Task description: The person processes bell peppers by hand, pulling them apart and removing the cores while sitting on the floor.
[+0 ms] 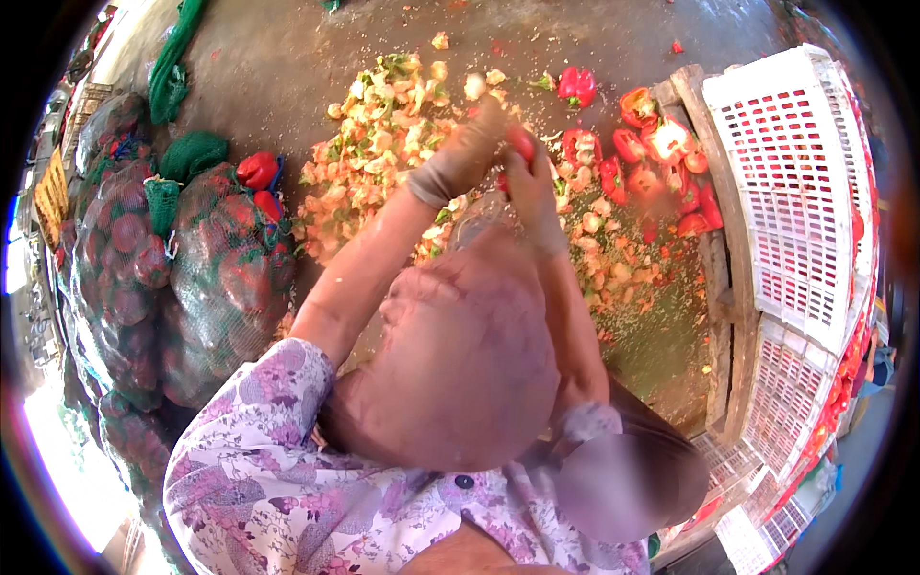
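Note:
My left hand (462, 156), in a brownish glove, reaches over the floor; its fingers are smeared, so I cannot tell their grip. A pale round pepper core (475, 86) appears just beyond those fingertips, and whether they touch it is unclear. Close beside it, my right hand (533, 196), also gloved, is closed around a red bell pepper (520, 144), mostly hidden by the fingers. Beneath and beyond both hands spreads a heap of pepper cores (383, 115) with green stems. Cut red bell peppers (666, 144) are piled to the right.
Full mesh sacks (211, 287) of red peppers stand at the left. On the right, a wooden frame (733, 316) borders white plastic crates (781, 182). One red pepper (577, 86) rests on the wet floor (278, 57) farther away. A blurred pinkish patch hides my lap.

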